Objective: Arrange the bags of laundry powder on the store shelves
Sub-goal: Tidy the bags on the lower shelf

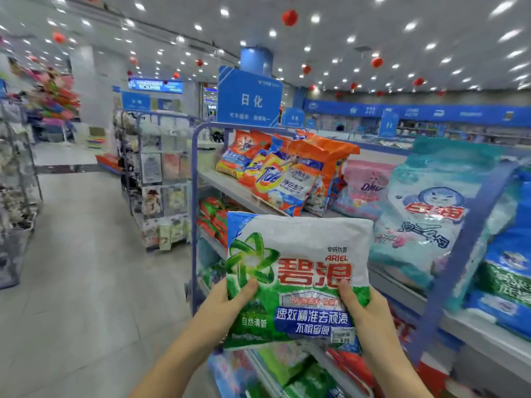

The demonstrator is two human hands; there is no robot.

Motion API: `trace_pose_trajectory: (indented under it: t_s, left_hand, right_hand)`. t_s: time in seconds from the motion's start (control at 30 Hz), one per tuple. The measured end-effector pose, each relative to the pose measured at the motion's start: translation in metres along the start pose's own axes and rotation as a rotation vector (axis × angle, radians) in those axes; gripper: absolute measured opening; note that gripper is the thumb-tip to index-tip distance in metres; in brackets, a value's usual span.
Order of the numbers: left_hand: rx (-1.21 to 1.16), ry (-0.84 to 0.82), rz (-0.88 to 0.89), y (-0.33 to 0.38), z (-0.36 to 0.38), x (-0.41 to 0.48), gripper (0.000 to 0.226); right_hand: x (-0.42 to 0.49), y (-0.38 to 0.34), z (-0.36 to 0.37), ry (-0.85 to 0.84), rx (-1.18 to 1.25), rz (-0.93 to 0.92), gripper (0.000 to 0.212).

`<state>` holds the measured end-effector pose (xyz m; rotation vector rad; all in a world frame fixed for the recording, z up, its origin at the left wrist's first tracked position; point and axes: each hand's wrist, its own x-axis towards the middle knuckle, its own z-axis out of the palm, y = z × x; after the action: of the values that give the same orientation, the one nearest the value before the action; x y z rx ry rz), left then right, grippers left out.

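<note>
Here I see the left hand [227, 303] and right hand [365, 308] each gripping a lower side of the green-white bag [298, 254], thumbs on its face, held upright at 6 o'clock before the shelf [219, 180], whose orange bags [287, 173] lean at 12 o'clock.

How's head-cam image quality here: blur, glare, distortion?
Head view: wide-angle bending curves the shelf frame; the Ariel bag, gripped by the left hand and right hand, is sharp and readable; head view edges go soft, with the blue bags smeared and ceiling lights streaked; mild sheen on the bag's white top.
</note>
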<state>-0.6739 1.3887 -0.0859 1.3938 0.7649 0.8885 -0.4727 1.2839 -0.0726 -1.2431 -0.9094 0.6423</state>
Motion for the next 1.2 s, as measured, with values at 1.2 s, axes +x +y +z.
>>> trace_pose_trajectory:
  t_s: [1.2]
  left_hand:
    - [0.044,-0.687,0.235,0.009,0.118,0.111,0.045]
  right_hand:
    - [-0.064,-0.031,-0.035,0.822,-0.392,-0.063,0.031]
